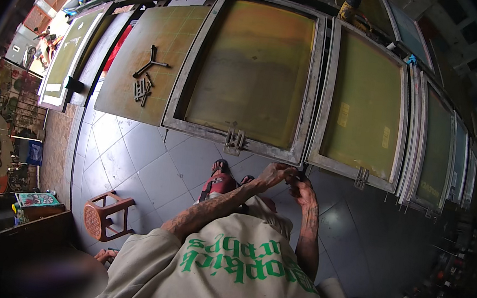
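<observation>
With fingers of left hand (275, 174) and right hand (305, 192) curled in, close together — cannot tell whether gripping anything — just below the lower right corner of a grey metal-framed, yellow-brown rectangular screen (251, 72). Farther left, on a brownish board (176, 33), a dark Y-shaped metal tool (152, 62); nearer, a reddish-brown plastic stool (95, 220).

My shirt (235, 294) is beige with green lettering (235, 265). Before me, the large mesh (253, 63) runs olive-brown, warming to orange at its far end, inside a scuffed grey frame (267, 150). The mesh to its right (367, 87) is a flatter olive green (with two yellower patches (343, 114)). Leftward, a tan board (122, 96) carries pale grid lines; nearer, the stool (94, 221) is reddish brown, the bluish-grey floor (145, 151) diagonally tiled.
</observation>
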A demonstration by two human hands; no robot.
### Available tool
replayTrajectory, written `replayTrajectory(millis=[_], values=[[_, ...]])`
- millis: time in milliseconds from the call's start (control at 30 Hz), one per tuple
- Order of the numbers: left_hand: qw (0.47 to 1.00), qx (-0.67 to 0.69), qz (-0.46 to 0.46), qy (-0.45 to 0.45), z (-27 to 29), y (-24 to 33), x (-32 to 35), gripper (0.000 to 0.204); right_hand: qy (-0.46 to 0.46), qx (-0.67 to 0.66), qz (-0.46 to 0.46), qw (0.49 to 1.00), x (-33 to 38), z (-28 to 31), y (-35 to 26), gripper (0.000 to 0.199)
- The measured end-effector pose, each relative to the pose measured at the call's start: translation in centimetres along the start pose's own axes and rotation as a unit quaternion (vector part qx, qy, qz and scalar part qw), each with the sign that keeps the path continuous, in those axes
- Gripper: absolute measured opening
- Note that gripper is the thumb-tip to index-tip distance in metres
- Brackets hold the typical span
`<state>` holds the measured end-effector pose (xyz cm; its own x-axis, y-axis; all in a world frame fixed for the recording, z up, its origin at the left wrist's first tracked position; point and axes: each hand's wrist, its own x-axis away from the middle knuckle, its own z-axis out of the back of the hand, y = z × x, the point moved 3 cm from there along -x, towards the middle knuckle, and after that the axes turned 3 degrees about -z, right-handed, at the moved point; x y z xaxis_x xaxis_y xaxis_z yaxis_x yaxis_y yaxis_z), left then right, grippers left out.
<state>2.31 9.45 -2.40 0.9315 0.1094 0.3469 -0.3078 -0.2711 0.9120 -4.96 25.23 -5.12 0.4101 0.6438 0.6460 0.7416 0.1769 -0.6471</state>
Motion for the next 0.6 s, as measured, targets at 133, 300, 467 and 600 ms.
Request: replayTrajectory(millis=[133, 300, 467, 600], values=[[0.999, 0.004, 0.021, 0.037, -0.3, 0.1, 0.2, 0.046, 0.004, -0.093, -0.030, 0.995, 0.6, -1.0, -0.7, 0.024], [0.999, -0.016, 0.021, 0.020, 0.0, 0.6, 0.4, 0.042, -0.004, -0.046, -0.033, 0.998, 0.9, -1.0, -1.4, 0.023], [0.993, 0.033, 0.082, 0.077, -0.4, 1.0, 0.4, 0.034, 0.027, 0.023, -0.021, 0.999, 0.5, -0.7, -1.6, 0.020], [0.986, 0.090, 0.096, 0.107, -0.1, 0.5, 0.0, 0.026, -0.022, -0.035, -0.032, 0.999, 1.5, -0.9, -1.8, 0.017]])
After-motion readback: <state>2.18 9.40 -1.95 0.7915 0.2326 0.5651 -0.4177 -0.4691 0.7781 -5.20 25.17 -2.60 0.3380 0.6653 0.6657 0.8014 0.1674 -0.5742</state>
